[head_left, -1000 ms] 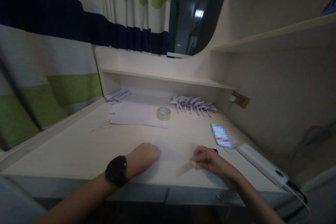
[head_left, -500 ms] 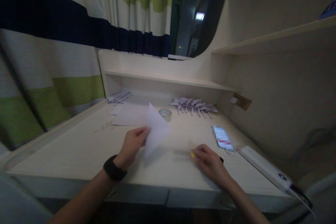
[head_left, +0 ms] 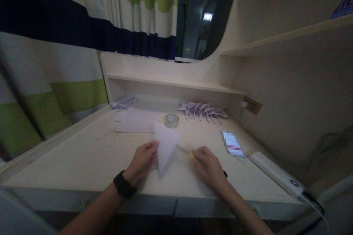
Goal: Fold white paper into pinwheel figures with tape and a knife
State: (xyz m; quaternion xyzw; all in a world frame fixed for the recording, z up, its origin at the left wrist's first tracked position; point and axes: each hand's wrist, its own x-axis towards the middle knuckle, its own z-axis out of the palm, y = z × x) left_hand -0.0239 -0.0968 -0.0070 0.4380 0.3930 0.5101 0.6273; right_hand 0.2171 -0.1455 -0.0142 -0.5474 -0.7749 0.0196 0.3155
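Paper is what we have in hand: our left hand (head_left: 143, 161) pinches the near edge of a folded white sheet (head_left: 165, 146), which stands up off the desk (head_left: 82, 161) in a triangle, point towards us. Our right hand (head_left: 208, 167) lies just beside it to the right, fingers curled around a slim tool with a yellow tip (head_left: 191, 155) (a pen or small knife, we cannot tell which), and that tip points at the sheet's lower right edge. A black watch (head_left: 124, 184) sits on our left wrist.

Farther back on the desk we see a roll of clear tape (head_left: 172, 120), with flat white sheets (head_left: 135, 122) to its left and a row of folded paper pieces (head_left: 202, 110) to its right, under the low shelf (head_left: 176, 82). A white power strip (head_left: 275, 173) lies along the right edge. Striped curtains (head_left: 55, 44) hang on the left.
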